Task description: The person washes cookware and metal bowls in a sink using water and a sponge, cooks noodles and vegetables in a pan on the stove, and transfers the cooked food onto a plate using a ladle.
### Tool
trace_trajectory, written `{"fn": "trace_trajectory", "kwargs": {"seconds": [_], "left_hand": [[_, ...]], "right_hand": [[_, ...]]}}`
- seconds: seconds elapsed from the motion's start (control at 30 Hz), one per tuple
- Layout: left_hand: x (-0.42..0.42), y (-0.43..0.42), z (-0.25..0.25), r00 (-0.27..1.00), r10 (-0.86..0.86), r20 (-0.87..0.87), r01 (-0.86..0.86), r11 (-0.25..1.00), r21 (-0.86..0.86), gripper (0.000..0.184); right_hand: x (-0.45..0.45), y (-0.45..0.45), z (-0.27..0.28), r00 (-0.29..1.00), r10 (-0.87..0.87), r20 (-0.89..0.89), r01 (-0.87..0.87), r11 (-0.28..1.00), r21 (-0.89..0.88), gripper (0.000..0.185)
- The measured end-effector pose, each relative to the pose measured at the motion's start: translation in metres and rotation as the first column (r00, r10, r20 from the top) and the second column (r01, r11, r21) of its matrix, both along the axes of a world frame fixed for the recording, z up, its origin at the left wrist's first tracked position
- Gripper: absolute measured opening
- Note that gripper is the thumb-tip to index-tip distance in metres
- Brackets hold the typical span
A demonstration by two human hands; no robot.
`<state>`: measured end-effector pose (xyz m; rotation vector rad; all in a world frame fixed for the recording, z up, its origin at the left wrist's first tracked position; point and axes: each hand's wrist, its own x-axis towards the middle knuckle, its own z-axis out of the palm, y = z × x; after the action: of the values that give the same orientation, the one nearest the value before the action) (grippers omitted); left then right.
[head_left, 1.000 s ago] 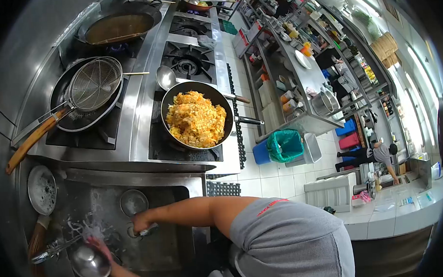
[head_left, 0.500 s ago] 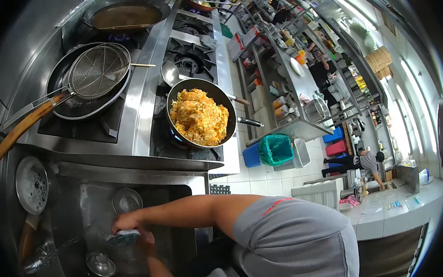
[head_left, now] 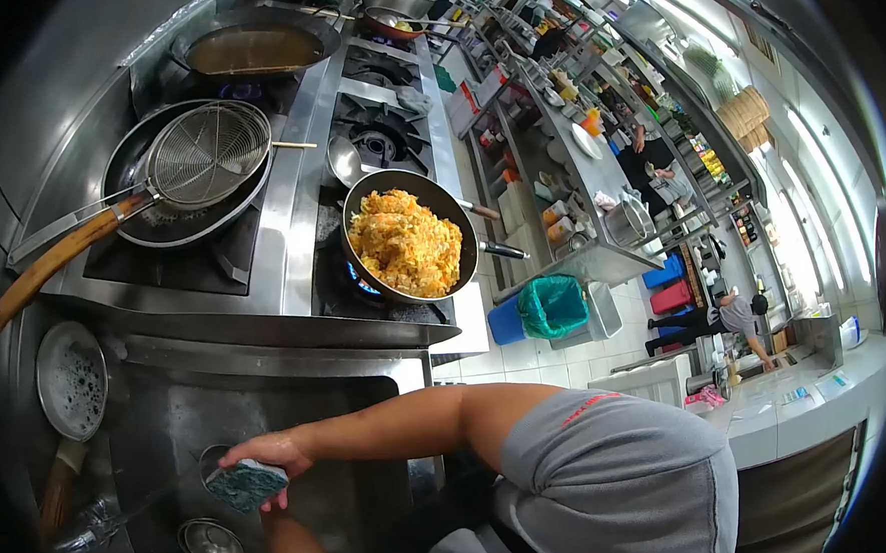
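My right hand (head_left: 265,452) is closed on a dark green scouring pad (head_left: 246,485) with a pale edge, held over the metal sink (head_left: 362,451). My left hand (head_left: 275,502) is under the pad and mostly hidden by it, so its grip does not show. Behind my right hand, the rim of a small metal bowl (head_left: 209,457) shows at the sink bottom. Another metal bowl or lid (head_left: 213,546) lies near my left forearm. On the sink's left side rests a round metal skimmer (head_left: 72,381) with a wooden handle.
A pan of orange fried rice (head_left: 408,245) sits over a flame, a ladle (head_left: 344,161) beside it. A wire strainer (head_left: 208,154) rests on another pan; a wok (head_left: 256,48) stands beyond. A tap (head_left: 88,530) reaches over the sink. A green-lined bin (head_left: 553,307) and co-workers (head_left: 731,316) are behind.
The scouring pad has turned its dark green face to view, and my right hand has opened out along it. My left hand has gone further underneath. The camera view has shifted slightly.
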<state>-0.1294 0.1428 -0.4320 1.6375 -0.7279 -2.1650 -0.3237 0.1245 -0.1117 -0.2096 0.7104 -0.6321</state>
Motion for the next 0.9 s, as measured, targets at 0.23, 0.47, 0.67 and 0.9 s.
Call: {"fn": "trace_trajectory", "kwargs": {"seconds": [0.23, 0.47, 0.67, 0.9], "left_hand": [[0.0, -0.078, 0.054, 0.98, -0.123, -0.156, 0.095, 0.98, -0.175, 0.058], [0.018, -0.185, 0.123, 0.88, -0.174, -0.443, -0.062, 0.88, -0.47, 0.058], [-0.034, -0.078, 0.292, 0.855, 0.462, -0.236, -0.514, 0.815, -0.268, 0.06], [-0.008, -0.056, 0.311, 0.715, 0.698, -0.035, -0.611, 0.6, -0.517, 0.051]], "right_hand": [[0.013, -0.015, 0.001, 0.996, -0.036, -0.085, 0.028, 0.995, -0.095, 0.046], [0.003, -0.023, 0.026, 0.529, -0.461, -0.713, -0.271, 0.704, -0.656, 0.064], [0.016, -0.02, 0.034, 0.453, -0.6, -0.659, -0.385, 0.535, -0.752, 0.048], [0.067, -0.017, -0.009, 0.294, -0.753, -0.588, -0.429, 0.446, -0.786, 0.051]]}}
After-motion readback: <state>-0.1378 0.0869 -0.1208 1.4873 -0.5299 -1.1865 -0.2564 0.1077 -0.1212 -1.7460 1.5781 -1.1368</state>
